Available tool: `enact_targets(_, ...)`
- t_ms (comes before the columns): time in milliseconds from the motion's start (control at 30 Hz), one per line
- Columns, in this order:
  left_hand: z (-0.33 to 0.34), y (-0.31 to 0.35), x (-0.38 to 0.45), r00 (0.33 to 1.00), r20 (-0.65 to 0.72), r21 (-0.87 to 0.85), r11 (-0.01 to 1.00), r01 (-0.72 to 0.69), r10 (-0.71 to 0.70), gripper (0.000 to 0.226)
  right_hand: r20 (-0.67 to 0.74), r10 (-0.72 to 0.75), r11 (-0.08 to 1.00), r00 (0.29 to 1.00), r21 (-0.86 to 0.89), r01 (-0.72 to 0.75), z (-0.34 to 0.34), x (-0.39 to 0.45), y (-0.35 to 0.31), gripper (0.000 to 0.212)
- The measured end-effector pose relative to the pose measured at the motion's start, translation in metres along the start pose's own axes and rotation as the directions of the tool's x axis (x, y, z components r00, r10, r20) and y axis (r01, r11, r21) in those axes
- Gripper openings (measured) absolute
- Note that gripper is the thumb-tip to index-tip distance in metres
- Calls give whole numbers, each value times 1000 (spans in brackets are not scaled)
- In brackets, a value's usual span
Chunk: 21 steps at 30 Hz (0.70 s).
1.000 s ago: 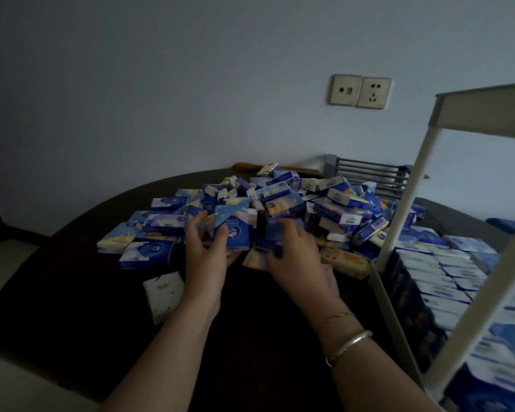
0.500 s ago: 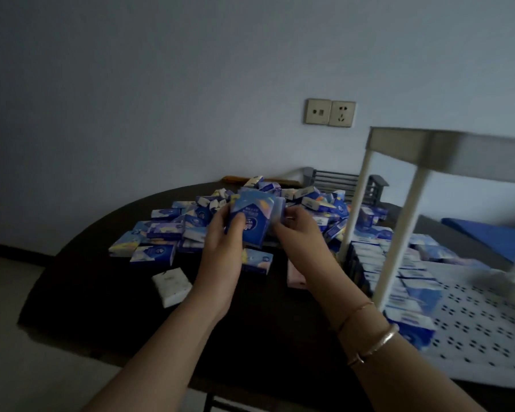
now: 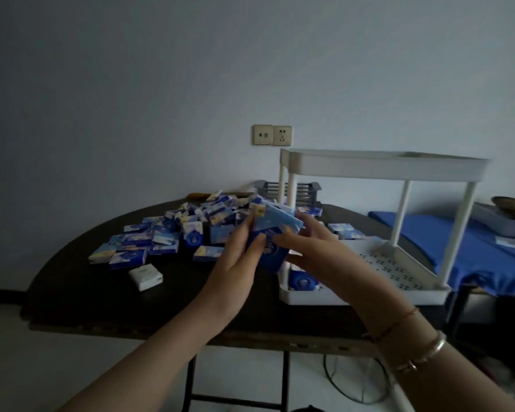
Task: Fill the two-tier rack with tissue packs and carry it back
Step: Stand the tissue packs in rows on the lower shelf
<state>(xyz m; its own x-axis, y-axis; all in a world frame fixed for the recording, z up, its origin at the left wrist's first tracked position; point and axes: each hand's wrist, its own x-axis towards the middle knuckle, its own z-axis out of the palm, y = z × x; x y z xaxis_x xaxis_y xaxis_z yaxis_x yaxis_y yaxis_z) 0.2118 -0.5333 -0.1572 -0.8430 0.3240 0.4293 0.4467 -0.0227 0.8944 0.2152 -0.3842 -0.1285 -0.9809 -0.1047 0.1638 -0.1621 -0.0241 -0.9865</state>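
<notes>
Both forearms reach forward, hands together at centre. Left hand [image 3: 238, 257] and right hand [image 3: 315, 251] each grip the blue tissue packs [image 3: 272, 233] between them, fingers curled. Bracelets [image 3: 422, 349] on right wrist.

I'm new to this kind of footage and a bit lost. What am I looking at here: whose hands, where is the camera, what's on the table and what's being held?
There is no machine: a person wears a camera on the head, looking forward and down at their own arms. The left hand and right hand together hold a small stack of blue tissue packs. On the dark round table lies a pile of loose packs, with one white pack apart in front. To the right stands a white two-tier rack; a few packs already sit on its lower shelf.
</notes>
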Motion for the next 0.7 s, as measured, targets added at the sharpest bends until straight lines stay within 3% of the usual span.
enact_targets(133,30,0,1,988,137,99,993,63,-76,38,-76,61,998,995,18,-59,-51,-28,1,47)
enact_targets(267,54,-12,23,975,190,408,913,29,-116,55,-235,92,994,968,-39,-104,-112,-30,8,54)
enact_targets(367,65,-28,47,950,254,652,757,-28,-183,61,-250,147,977,957,-112,-180,-146,-19,21,59)
enact_targets(467,75,-39,64,904,299,781,622,-47,-307,69,-215,196,957,957,-172,-234,-160,-4,34,60)
enact_targets(567,85,-43,73,858,315,889,444,-116,-406,75,-135,240,930,961,-251,-268,-162,15,47,76)
enact_targets(700,94,-47,79,851,278,955,226,-194,-445,65,-100,332,762,938,-557,-330,-150,31,63,66)
